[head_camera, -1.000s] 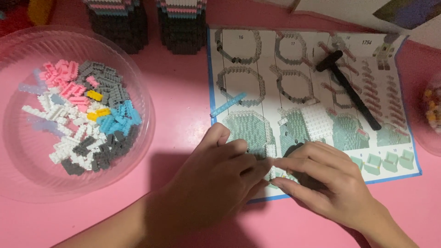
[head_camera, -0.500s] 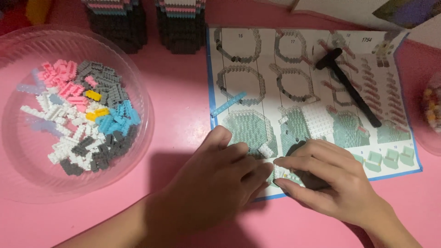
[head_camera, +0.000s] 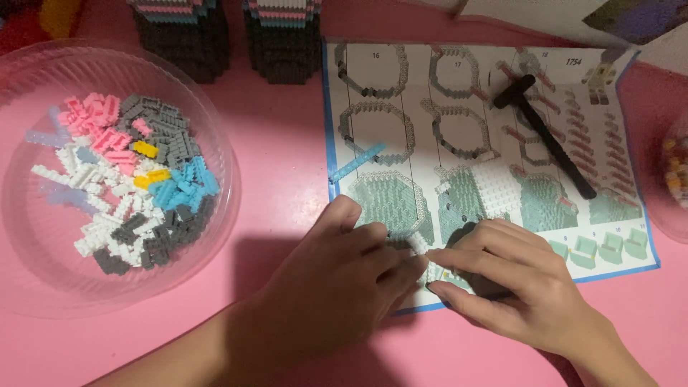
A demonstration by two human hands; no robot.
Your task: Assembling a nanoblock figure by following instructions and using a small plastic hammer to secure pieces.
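Note:
My left hand point(head_camera: 337, 279) and my right hand point(head_camera: 516, 283) meet fingertip to fingertip over the lower edge of a printed instruction sheet point(head_camera: 401, 64). Both pinch a small white brick piece point(head_camera: 421, 251) between them; most of it is hidden by the fingers. A finished white brick patch point(head_camera: 494, 188) lies on the sheet just above my right hand. To the left stands a clear plastic bowl point(head_camera: 43, 272) with several tiny pink, grey, white, blue and yellow bricks.
A black hammer-shaped tool point(head_camera: 552, 140) lies on the sheet's right half. A thin blue brick strip point(head_camera: 357, 162) crosses its left edge. Two dark stacked brick builds point(head_camera: 183, 32) point(head_camera: 283, 36) stand at the back. Another clear container point(head_camera: 674, 172) sits at the right edge.

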